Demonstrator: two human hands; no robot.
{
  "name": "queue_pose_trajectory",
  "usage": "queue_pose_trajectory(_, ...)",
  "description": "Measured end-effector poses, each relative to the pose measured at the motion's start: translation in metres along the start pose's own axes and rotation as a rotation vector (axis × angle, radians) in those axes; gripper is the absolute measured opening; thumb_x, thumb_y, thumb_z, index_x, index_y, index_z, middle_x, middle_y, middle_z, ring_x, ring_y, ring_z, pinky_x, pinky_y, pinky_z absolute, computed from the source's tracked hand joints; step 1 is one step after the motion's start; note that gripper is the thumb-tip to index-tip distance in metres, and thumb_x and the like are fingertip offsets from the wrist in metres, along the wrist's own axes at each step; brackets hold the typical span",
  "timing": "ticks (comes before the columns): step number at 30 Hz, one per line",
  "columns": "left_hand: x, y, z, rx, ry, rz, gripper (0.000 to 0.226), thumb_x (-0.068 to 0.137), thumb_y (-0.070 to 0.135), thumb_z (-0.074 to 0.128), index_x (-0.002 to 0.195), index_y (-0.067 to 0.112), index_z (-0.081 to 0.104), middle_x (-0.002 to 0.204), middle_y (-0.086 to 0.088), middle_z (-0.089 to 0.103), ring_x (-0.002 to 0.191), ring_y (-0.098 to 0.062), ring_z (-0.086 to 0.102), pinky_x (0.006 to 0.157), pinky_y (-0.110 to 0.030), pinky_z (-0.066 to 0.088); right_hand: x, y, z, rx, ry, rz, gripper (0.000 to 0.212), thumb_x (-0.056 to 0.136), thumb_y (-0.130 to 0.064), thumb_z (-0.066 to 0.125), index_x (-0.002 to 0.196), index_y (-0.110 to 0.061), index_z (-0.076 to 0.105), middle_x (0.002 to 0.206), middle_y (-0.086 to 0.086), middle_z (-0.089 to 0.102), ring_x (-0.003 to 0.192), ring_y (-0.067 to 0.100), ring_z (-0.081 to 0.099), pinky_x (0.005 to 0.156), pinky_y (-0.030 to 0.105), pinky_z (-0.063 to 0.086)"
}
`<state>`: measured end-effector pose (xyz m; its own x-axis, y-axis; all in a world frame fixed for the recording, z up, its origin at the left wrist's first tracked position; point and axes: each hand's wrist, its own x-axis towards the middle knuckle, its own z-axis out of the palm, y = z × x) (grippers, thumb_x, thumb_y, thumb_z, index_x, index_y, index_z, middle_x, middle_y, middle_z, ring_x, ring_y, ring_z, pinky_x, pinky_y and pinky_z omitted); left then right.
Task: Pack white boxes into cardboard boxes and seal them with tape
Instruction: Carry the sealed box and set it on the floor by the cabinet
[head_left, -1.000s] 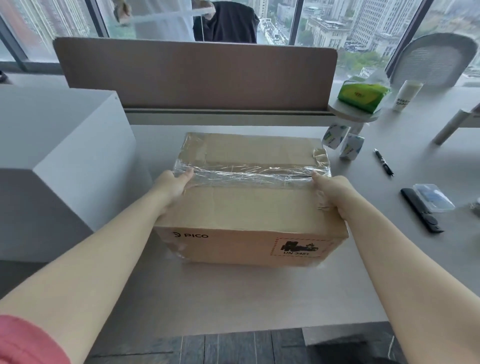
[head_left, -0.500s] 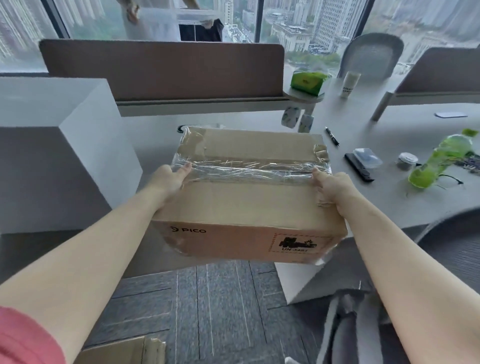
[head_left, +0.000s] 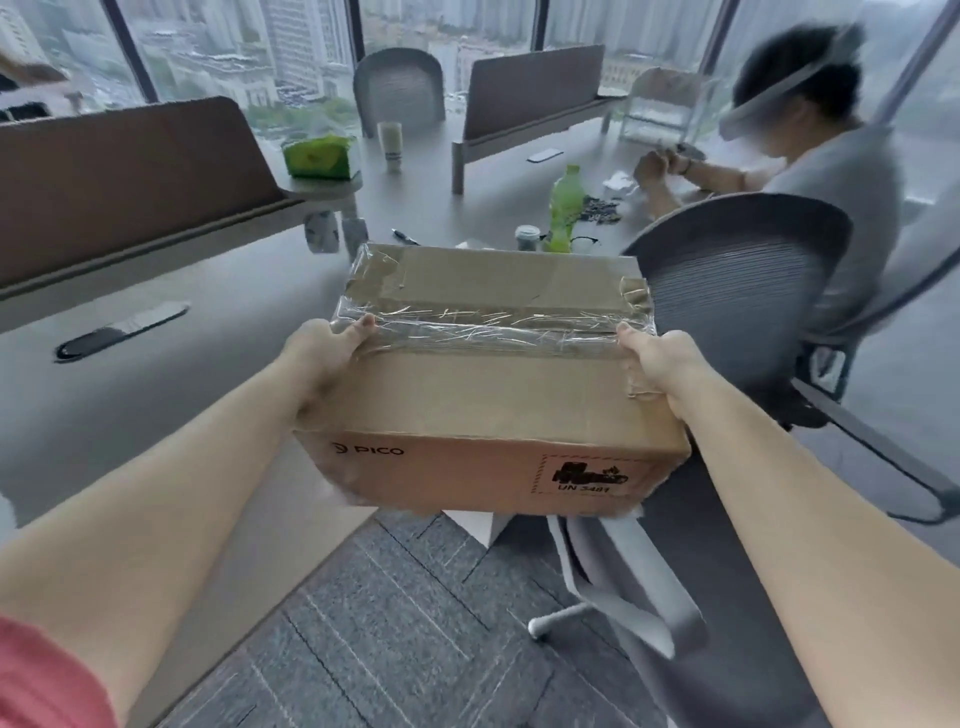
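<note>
A brown cardboard box (head_left: 488, 395) printed with PICO and a UN 3481 label hangs in the air past the desk's corner, above the carpet. Its flaps are closed and a wide strip of crinkled clear tape (head_left: 488, 330) runs across the top seam and down both ends. My left hand (head_left: 327, 348) grips the box's left side with the thumb on the tape. My right hand (head_left: 660, 364) grips the right side the same way. No white boxes are in sight.
The grey desk (head_left: 156, 395) is at my left with brown dividers, a green tissue box (head_left: 317, 158), a green bottle (head_left: 566, 208) and a pen (head_left: 405, 237). A dark mesh office chair (head_left: 737, 291) stands close on the right. A seated person (head_left: 810, 171) works behind it.
I lifted the sealed box off the desk and carried it to the right, beyond the desk corner. The view turned right: the large white box is gone, the chair and seated person appeared.
</note>
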<state>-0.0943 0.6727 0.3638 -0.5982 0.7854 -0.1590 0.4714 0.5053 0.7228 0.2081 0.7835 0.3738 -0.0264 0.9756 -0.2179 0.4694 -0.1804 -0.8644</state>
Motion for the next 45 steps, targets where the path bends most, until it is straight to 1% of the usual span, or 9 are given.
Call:
queue_pose_trajectory(4,-0.01,0.041,0.035,-0.008,-0.116,0.121,0.062,0.091,0.05,0.046,0.112,-0.007,0.059,0.113,-0.024,0.062,0.11,-0.038,0.056,0.093,-0.039,0.043,-0.032,0.025,-0.053,0.045,0.153,0.065,0.051,0.091,-0.036,0.053,0.123,0.003,0.052,0.122,0.013,0.056,0.105,0.027,0.051,0.082,0.028,0.035)
queue_pose_trajectory(8,-0.033,0.086,0.076,0.018,-0.233,0.278,0.058,0.092,0.048,0.046,0.113,-0.003,0.061,0.109,-0.022,0.064,0.111,-0.037,0.056,0.094,-0.038,0.042,-0.07,0.055,-0.106,0.092,0.296,0.133,0.055,0.093,-0.036,0.051,0.132,0.002,0.046,0.138,0.013,0.046,0.128,0.029,0.042,0.095,0.031,0.033)
queue_pose_trajectory(16,-0.109,0.175,0.176,0.053,-0.461,0.479,0.06,0.092,0.048,0.045,0.11,-0.008,0.06,0.112,-0.025,0.062,0.108,-0.037,0.056,0.089,-0.035,0.042,-0.155,0.124,-0.214,0.187,0.596,0.272,0.06,0.09,-0.041,0.053,0.13,0.004,0.047,0.136,0.016,0.049,0.122,0.03,0.047,0.098,0.033,0.035)
queue_pose_trajectory(24,-0.221,0.244,0.29,0.057,-0.709,0.615,0.051,0.093,0.046,0.045,0.101,-0.002,0.061,0.083,-0.01,0.056,0.095,-0.03,0.055,0.082,-0.031,0.038,-0.241,0.22,-0.314,0.271,0.851,0.444,0.069,0.089,-0.047,0.053,0.136,0.001,0.037,0.141,0.015,0.042,0.13,0.031,0.039,0.104,0.038,0.031)
queue_pose_trajectory(31,-0.335,0.299,0.396,0.047,-0.797,0.68,0.051,0.094,0.041,0.046,0.109,-0.005,0.062,0.086,-0.017,0.057,0.093,-0.032,0.056,0.076,-0.029,0.037,-0.291,0.297,-0.426,0.285,0.974,0.507,0.059,0.091,-0.042,0.053,0.13,0.001,0.042,0.134,0.015,0.047,0.126,0.03,0.043,0.095,0.034,0.034)
queue_pose_trajectory(36,-0.412,0.34,0.458,0.012,-0.862,0.71,0.041,0.094,0.039,0.047,0.073,0.007,0.059,0.071,-0.014,0.055,0.085,-0.026,0.051,0.065,-0.031,0.037,-0.32,0.345,-0.506,0.304,1.028,0.532,0.065,0.091,-0.043,0.052,0.134,0.003,0.038,0.128,0.012,0.046,0.128,0.03,0.042,0.097,0.035,0.034)
queue_pose_trajectory(39,-0.445,0.364,0.488,0.031,-0.871,0.734,0.039,0.095,0.04,0.045,0.086,0.006,0.062,0.076,-0.011,0.055,0.085,-0.021,0.048,0.072,-0.028,0.034,-0.33,0.364,-0.544,0.318,1.055,0.545,0.065,0.09,-0.043,0.053,0.134,0.003,0.038,0.137,0.015,0.044,0.127,0.03,0.042,0.101,0.036,0.034)
queue_pose_trajectory(42,-0.469,0.388,0.52,0.04,-0.902,0.737,0.045,0.095,0.04,0.045,0.062,0.01,0.052,0.062,-0.006,0.049,0.067,-0.022,0.045,0.057,-0.027,0.032,-0.331,0.387,-0.58,0.326,1.092,0.548,0.062,0.091,-0.041,0.053,0.132,0.003,0.039,0.138,0.015,0.044,0.127,0.029,0.043,0.099,0.035,0.034)
queue_pose_trajectory(45,-0.483,0.412,0.56,0.013,-0.946,0.716,0.044,0.094,0.039,0.047,0.058,0.014,0.049,0.059,-0.005,0.046,0.059,-0.02,0.042,0.065,-0.028,0.034,-0.323,0.406,-0.614,0.333,1.108,0.552,0.062,0.092,-0.039,0.052,0.135,0.003,0.036,0.141,0.017,0.041,0.129,0.03,0.04,0.099,0.034,0.033)
